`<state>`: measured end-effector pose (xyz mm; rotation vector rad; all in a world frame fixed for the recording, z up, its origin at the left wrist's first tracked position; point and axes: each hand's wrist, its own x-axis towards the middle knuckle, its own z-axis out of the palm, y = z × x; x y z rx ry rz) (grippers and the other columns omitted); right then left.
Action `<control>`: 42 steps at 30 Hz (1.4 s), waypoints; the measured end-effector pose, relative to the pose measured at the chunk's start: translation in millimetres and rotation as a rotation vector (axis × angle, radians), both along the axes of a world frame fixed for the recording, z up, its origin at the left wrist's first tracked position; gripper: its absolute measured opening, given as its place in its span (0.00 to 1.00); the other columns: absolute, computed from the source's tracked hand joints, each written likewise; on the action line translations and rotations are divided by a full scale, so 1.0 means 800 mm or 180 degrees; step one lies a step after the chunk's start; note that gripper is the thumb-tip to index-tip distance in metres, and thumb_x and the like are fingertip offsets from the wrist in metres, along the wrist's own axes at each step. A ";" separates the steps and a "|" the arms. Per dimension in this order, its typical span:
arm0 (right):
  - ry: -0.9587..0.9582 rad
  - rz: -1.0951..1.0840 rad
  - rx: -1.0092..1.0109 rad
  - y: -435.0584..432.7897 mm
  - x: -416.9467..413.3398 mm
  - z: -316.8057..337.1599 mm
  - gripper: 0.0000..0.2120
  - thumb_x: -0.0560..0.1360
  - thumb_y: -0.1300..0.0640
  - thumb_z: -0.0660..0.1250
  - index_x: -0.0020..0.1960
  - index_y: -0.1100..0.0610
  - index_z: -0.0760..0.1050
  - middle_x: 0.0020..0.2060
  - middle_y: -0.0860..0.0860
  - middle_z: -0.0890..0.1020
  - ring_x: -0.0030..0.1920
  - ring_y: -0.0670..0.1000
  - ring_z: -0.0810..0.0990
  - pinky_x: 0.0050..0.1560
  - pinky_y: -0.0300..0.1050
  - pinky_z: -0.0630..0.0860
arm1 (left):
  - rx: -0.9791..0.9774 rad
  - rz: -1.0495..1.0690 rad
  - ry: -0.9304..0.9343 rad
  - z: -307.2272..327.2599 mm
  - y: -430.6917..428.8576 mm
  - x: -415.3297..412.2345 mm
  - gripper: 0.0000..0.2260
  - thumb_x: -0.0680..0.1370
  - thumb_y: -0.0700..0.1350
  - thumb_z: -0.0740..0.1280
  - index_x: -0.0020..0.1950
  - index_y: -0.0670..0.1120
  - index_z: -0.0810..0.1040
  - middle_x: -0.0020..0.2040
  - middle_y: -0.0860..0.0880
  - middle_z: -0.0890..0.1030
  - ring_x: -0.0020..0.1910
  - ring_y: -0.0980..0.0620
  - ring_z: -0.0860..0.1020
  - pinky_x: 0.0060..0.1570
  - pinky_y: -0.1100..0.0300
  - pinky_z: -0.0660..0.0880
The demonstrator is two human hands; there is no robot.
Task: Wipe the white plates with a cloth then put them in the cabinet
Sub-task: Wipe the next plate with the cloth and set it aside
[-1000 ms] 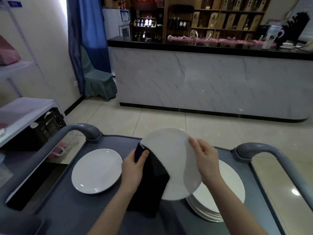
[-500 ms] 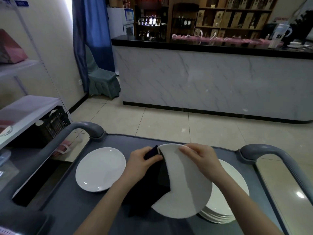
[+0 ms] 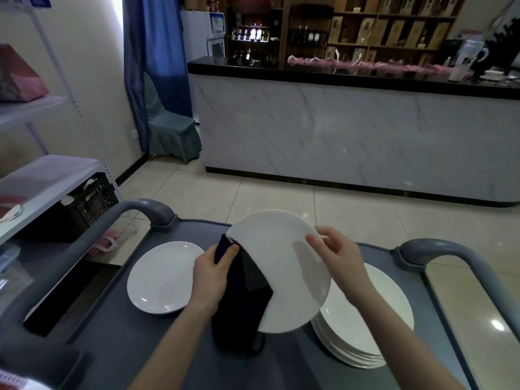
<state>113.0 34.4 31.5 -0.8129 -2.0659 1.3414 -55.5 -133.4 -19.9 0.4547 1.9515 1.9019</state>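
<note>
Reference: clock directions are read on the grey plastic cart top (image 3: 112,347) as the head camera sees it, with 12 o'clock at the far edge.

The round white ceramic plate (image 3: 284,266) in work is held clear of the cart, above its centre. It is tilted, with its face toward the person.

The left hand (image 3: 211,277) grips the plate's 9 o'clock rim through the dark navy cloth (image 3: 242,308). The thumb presses the cloth onto the plate face. The other fingers lie behind the cloth, so how they lie cannot be told. The cloth covers the lower left part of the plate and hangs down to the cart top.

The right hand (image 3: 340,257) pinches the plate's 2 o'clock rim, with the thumb and the curled fingers closed on the edge and held close together.

A second round white plate (image 3: 163,277) lies flat on the cart at 9 o'clock, just beside the left hand. A stack of round white plates (image 3: 371,313) stands at 4 o'clock, with its near-left part hidden by the held plate.

Curved grey handles rise at 10 o'clock (image 3: 140,212) and 2 o'clock (image 3: 439,249).

Off the cart:
- 12 o'clock: a marble-patterned counter with a black top (image 3: 337,136).
- 11 o'clock: a blue curtain (image 3: 157,52) and a chair under a grey-green cover (image 3: 171,130).
- 9 o'clock: a white shelf rack (image 3: 42,175) with a black plastic crate (image 3: 84,204) beneath its lower shelf.
</note>
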 end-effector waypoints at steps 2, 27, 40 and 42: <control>-0.0449 0.0443 0.0306 0.012 -0.009 0.012 0.03 0.76 0.45 0.69 0.49 0.42 0.81 0.42 0.40 0.85 0.44 0.42 0.82 0.43 0.38 0.76 | -0.0168 -0.0466 0.0472 0.011 0.001 -0.004 0.09 0.77 0.46 0.71 0.38 0.44 0.78 0.32 0.50 0.79 0.32 0.55 0.75 0.35 0.60 0.72; -0.0360 0.0128 0.0458 0.016 -0.003 0.009 0.20 0.78 0.46 0.67 0.34 0.57 0.73 0.27 0.45 0.71 0.28 0.43 0.67 0.29 0.35 0.63 | -0.0338 -0.0871 0.0978 0.016 0.021 -0.002 0.04 0.75 0.47 0.73 0.41 0.51 0.81 0.37 0.53 0.84 0.36 0.57 0.80 0.38 0.62 0.74; 0.1423 -0.2040 -0.1488 -0.063 -0.049 -0.021 0.16 0.79 0.45 0.65 0.37 0.53 0.80 0.31 0.43 0.82 0.34 0.43 0.79 0.35 0.35 0.76 | 0.0327 0.0942 -0.0831 -0.014 0.047 0.067 0.07 0.78 0.50 0.69 0.49 0.48 0.78 0.47 0.49 0.83 0.47 0.52 0.80 0.51 0.52 0.77; 0.1439 -0.1986 -0.1606 -0.068 -0.053 -0.027 0.13 0.80 0.46 0.63 0.45 0.50 0.81 0.40 0.46 0.85 0.44 0.48 0.83 0.46 0.44 0.80 | 0.0396 0.1077 -0.0981 -0.014 0.052 0.075 0.05 0.79 0.50 0.69 0.48 0.50 0.76 0.48 0.51 0.81 0.47 0.55 0.79 0.49 0.57 0.74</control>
